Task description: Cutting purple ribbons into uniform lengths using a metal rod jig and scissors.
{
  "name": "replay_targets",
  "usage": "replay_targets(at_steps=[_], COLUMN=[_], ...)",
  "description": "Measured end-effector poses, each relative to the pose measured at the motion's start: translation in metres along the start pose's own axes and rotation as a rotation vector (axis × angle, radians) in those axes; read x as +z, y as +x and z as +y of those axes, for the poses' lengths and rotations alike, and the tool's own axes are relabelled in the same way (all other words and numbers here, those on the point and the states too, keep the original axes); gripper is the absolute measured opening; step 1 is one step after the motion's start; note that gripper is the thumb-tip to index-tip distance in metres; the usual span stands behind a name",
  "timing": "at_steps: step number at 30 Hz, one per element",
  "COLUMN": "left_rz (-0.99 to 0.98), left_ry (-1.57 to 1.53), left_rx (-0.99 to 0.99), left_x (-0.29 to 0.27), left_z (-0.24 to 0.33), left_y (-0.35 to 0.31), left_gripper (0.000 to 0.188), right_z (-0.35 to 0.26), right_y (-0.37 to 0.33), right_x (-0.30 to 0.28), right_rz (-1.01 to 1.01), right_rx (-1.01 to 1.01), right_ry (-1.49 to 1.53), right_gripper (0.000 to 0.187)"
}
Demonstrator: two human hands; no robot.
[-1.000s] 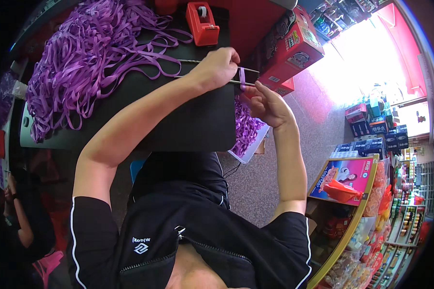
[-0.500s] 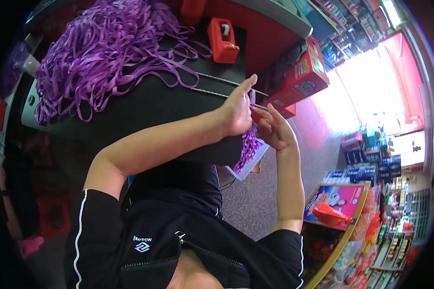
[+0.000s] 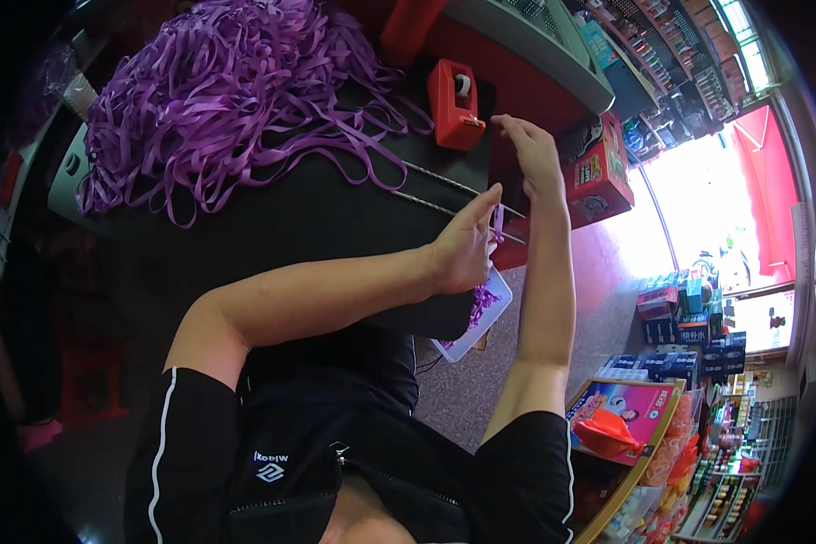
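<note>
Two thin twisted metal rods (image 3: 440, 182) stick out side by side past the right edge of the black table. At their free ends a small piece of purple ribbon (image 3: 499, 219) stands against my left hand (image 3: 462, 250), whose thumb points up and whose other fingers curl out of sight around it. My right hand (image 3: 537, 159) is raised beyond the rods, fingers stretched toward the red tape dispenser (image 3: 457, 107) but apart from it, with nothing visible in them. A large heap of loose purple ribbon (image 3: 218, 100) covers the table's far left.
Below the table's right edge sits a white plastic bin (image 3: 480, 331) with purple ribbon pieces inside. A red box (image 3: 598, 172) stands beyond my right forearm. To the right are a display case (image 3: 639, 422), stacked boxes (image 3: 671, 313) and a bright doorway.
My right hand has left the ribbon beside my left hand and moved up and away toward the tape dispenser. My left hand stays at the rod ends. The whole view has shifted slightly.
</note>
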State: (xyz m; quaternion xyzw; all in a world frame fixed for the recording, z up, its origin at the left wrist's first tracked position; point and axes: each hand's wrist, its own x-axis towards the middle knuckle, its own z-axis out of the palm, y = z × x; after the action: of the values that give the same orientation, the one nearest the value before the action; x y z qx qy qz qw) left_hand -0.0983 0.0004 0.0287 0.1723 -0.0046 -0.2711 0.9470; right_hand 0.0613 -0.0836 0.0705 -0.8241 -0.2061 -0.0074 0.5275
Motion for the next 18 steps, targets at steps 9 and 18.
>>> replay_targets(at_steps=[9, 18], left_rz=[-0.156, -0.066], left_ry=[0.061, 0.066], left_rx=[0.038, 0.035], left_x=[-0.004, -0.004], left_z=[0.001, 0.001], left_y=[-0.003, -0.002], left_gripper=[0.101, 0.103], right_z=[0.016, -0.003], right_y=[0.062, 0.039], right_x=[0.029, 0.0], right_rz=[-0.124, -0.168], right_rx=[0.391, 0.503], right_ry=[0.176, 0.347], right_gripper=[0.03, 0.016])
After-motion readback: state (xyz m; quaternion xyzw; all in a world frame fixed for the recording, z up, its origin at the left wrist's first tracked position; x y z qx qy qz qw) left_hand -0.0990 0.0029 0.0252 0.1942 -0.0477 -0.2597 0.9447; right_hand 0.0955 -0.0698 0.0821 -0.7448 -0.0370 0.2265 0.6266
